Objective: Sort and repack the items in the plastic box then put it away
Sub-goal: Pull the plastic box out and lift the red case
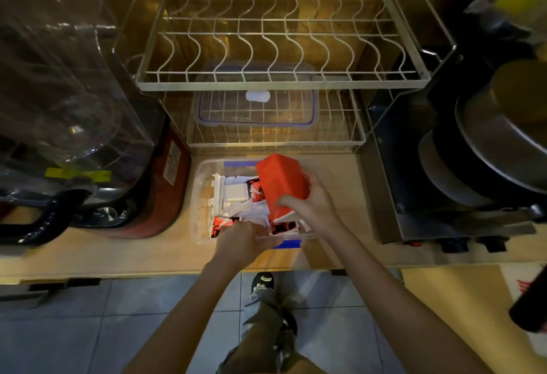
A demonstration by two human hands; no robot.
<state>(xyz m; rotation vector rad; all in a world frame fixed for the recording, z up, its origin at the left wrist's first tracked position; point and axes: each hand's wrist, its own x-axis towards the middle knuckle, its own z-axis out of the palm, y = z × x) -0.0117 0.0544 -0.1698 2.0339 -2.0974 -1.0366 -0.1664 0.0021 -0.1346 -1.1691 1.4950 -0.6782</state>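
Fingers of the right hand (315, 205) curl around a red carton (281, 185), thumb across its near face, holding it tilted above the right half of the plastic box (197, 196). The carton's lower end, white with a black and red print, dips toward the box's contents. The left hand (239, 242) reaches into the near end of the box with its fingers bent downward among the packets; whether they grip one I cannot tell, since the back of the hand hides them.

The plastic box is clear, with a blue latch (288, 244) at its near edge, and it sits on the wooden bench (118, 252) in front of a two-tier wire dish rack (281, 82). Inside the box lie white sachets (235, 191) and red, black and white packets (220, 224), loosely piled. A clear lid with a blue seal (256, 107) rests on the rack's lower tier, directly behind the box.

To the left of the box stands a large clear water bottle (59, 77) and a red appliance (165, 193) with a black handle. To the right, dark pans (473, 160) are stacked on a metal stove (444, 225). Below the bench edge, grey floor tiles (88, 329) and the person's shoe (262, 282) are in view.
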